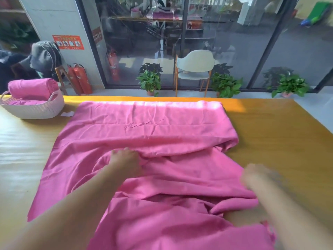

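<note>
Pink sheet [155, 123] lies spread over the wooden table [279, 132], filling the centre and lower frame. Its far part is flat and its near part rumpled. Left hand [126, 159], centre left, pinches a fold of the sheet, fingers curled into it. Right hand [255, 175], lower right, is at the sheet's right edge. It is blurred, so its grip cannot be told. White basket [36, 110], upper left, holds a rolled pink cloth [32, 88].

On the table [279, 132] one pink sheet [144, 127] and one basket [36, 110] are lying; beyond the table one chair [195, 65] and three potted plants [150, 82] [225, 85] [290, 86] are standing.
</note>
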Available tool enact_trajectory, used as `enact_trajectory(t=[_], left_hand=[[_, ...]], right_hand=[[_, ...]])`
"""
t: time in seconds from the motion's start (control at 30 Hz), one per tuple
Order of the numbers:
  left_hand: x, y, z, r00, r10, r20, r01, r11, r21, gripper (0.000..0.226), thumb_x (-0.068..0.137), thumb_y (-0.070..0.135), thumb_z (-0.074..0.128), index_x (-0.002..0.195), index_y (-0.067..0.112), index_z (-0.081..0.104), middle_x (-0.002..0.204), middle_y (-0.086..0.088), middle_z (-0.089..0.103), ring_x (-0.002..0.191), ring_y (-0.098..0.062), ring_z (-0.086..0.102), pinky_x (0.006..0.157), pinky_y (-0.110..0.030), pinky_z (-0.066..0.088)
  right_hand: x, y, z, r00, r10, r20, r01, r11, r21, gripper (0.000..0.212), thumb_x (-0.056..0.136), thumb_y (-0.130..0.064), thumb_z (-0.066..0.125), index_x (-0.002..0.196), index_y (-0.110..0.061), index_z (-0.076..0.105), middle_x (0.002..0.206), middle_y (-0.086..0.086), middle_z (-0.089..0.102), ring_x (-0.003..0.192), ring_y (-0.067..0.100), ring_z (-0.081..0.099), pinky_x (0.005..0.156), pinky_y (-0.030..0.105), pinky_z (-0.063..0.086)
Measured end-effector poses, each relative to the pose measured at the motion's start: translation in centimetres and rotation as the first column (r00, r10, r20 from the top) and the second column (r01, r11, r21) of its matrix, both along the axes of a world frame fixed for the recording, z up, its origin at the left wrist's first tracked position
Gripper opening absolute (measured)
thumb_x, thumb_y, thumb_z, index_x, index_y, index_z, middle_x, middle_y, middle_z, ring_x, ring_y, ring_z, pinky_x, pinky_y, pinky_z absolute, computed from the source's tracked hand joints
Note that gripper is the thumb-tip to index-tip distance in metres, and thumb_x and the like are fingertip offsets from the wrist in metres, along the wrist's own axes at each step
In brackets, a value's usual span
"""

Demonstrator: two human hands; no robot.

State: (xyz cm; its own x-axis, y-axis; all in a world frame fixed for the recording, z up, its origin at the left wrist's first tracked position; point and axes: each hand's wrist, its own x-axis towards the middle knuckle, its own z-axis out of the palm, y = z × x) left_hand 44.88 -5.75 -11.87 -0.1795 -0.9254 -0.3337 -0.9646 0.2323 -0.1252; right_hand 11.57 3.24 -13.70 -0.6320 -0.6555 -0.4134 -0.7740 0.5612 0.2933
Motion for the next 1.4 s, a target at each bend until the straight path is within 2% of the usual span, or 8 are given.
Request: enact_trajectory(t=[0.13,0.3,0.57,0.73,0.83,1.0,1.23,1.4], left_hand=[[-6.8,1.3,-0.9,0.806,-0.113,-0.581,0.065,0.992,-0.104,0.050,0.087,0.007,0.046,0.135,0.023,0.055,0.141,0.001,0.048,0.131,-0.022,0.044,0.108,-0.032,0.036],[-9.5,3.5,-5.6,0.949,-0.181,-0.260,0.229,0.958,0.170,0.077,0.090,0.060,0.048,0.153,0.028,0.016,0.162,-0.003,0.007,0.147,-0.028,0.010,0.117,-0.049,0.016],[-8.2,2.9,-6.3,0.956,-0.153,-0.249,0.194,0.969,0.150,0.086,0.087,0.069,0.048,0.154,0.027,0.016,0.162,-0.006,0.006,0.148,-0.028,0.012,0.119,-0.046,0.012],[-5.5,2.2,-4.8,0.861,-0.084,-0.502,0.139,0.988,0.073,0.052,0.092,0.041,0.061,0.137,0.018,0.051,0.146,-0.005,0.043,0.134,-0.024,0.041,0.109,-0.031,0.033],[-3.3,3.0,-3.2,0.810,-0.041,-0.586,0.017,0.999,-0.047,0.019,0.093,0.021,0.054,0.099,0.011,0.069,0.106,-0.009,0.068,0.100,-0.029,0.062,0.073,-0.028,0.040],[0.4,4.0,-1.7,0.823,0.036,-0.567,-0.068,0.997,-0.036,0.018,0.091,0.019,0.055,0.092,0.012,0.071,0.090,-0.006,0.068,0.079,-0.021,0.056,0.063,-0.025,0.033],[3.5,7.6,-0.9,0.784,0.063,-0.618,-0.090,0.996,-0.012,0.016,0.087,0.024,0.059,0.090,0.018,0.073,0.079,0.002,0.065,0.079,-0.019,0.062,0.066,-0.023,0.037],[5.1,10.8,-1.5,0.810,0.053,-0.584,0.015,0.994,0.111,0.016,0.085,0.020,0.058,0.074,0.027,0.068,0.074,0.005,0.069,0.070,-0.012,0.062,0.063,-0.017,0.045]], right_hand=[[5.0,-1.3,-0.6,0.892,0.447,-0.068,-0.432,0.799,-0.418,0.044,0.092,-0.015,0.042,0.134,-0.022,0.054,0.139,0.004,0.046,0.129,0.026,0.045,0.104,0.037,0.039],[5.6,-0.8,-3.8,0.919,0.301,0.256,-0.249,0.944,-0.216,0.062,0.104,-0.044,0.030,0.157,-0.016,0.016,0.166,0.007,0.007,0.151,0.027,0.013,0.121,0.041,0.018],[2.3,-0.7,-0.7,0.987,0.156,0.047,-0.163,0.956,0.243,0.041,0.095,-0.024,0.047,0.134,-0.019,0.059,0.143,-0.003,0.054,0.127,0.024,0.054,0.097,0.043,0.050],[6.0,0.2,1.5,0.917,0.393,0.070,-0.385,0.917,-0.110,0.034,0.097,-0.037,0.052,0.122,-0.017,0.065,0.128,0.006,0.062,0.117,0.026,0.060,0.091,0.033,0.047],[11.7,2.9,3.5,0.696,0.657,0.289,-0.504,0.734,-0.454,0.026,0.091,-0.048,0.057,0.088,-0.024,0.065,0.099,-0.001,0.063,0.094,0.022,0.061,0.080,0.034,0.047],[18.2,6.6,3.1,0.365,0.758,0.540,-0.738,0.589,-0.328,0.039,0.072,-0.057,0.076,0.091,-0.023,0.069,0.094,-0.007,0.061,0.086,0.016,0.058,0.072,0.035,0.050],[19.6,6.8,-0.6,0.336,0.858,0.388,-0.870,0.441,-0.221,0.016,0.086,-0.019,0.058,0.086,-0.020,0.074,0.096,0.002,0.066,0.081,0.025,0.059,0.070,0.036,0.046],[19.6,6.3,-0.8,0.418,0.751,0.512,-0.787,0.580,-0.209,0.034,0.072,-0.049,0.077,0.097,-0.025,0.073,0.098,-0.007,0.065,0.088,0.018,0.061,0.073,0.033,0.050]])
